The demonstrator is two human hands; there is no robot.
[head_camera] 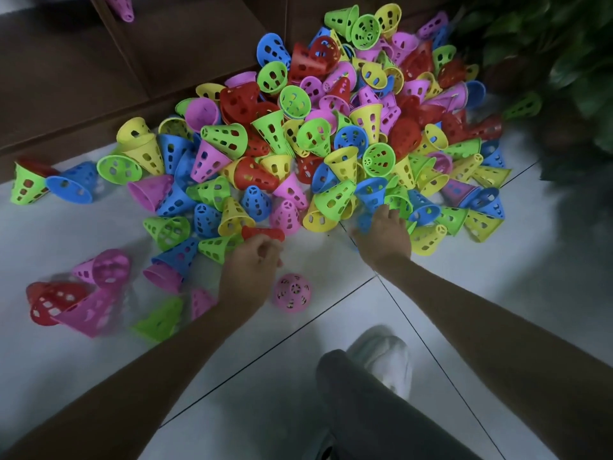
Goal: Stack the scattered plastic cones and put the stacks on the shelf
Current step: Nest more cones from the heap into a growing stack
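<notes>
- A head-worn camera looks down at a pale tiled floor (331,310) where a large heap of perforated plastic cones (331,127) in red, blue, green, yellow and pink lies spread out.
- The heap sits against the foot of a dark brown shelf unit (99,78) at the upper left; one pink cone (123,6) lies inside a shelf compartment at the top edge.
- The left hand (252,257) reaches to the near edge of the heap with its fingers curled around a red cone (263,233), which lies on its side and sticks out past the knuckles.
- The right hand (384,234) reaches into the near edge of the heap, back of the hand upward, fingers bent down among a blue cone (370,194) and a green cone (399,202). Motion blur and the hand itself hide the fingertips, so it cannot be told whether it grips either cone.
- A single pink cone (292,292) stands upright on the floor just beside the left wrist.
- More loose cones lie apart from the heap at the lower left, among them a blurred red cone (49,302) nested with a pink one.
- A leafy green plant (547,44) stands at the upper right.
- The person's bent knee in grey trousers (365,410) and a white shoe (384,356) show at the bottom.
</notes>
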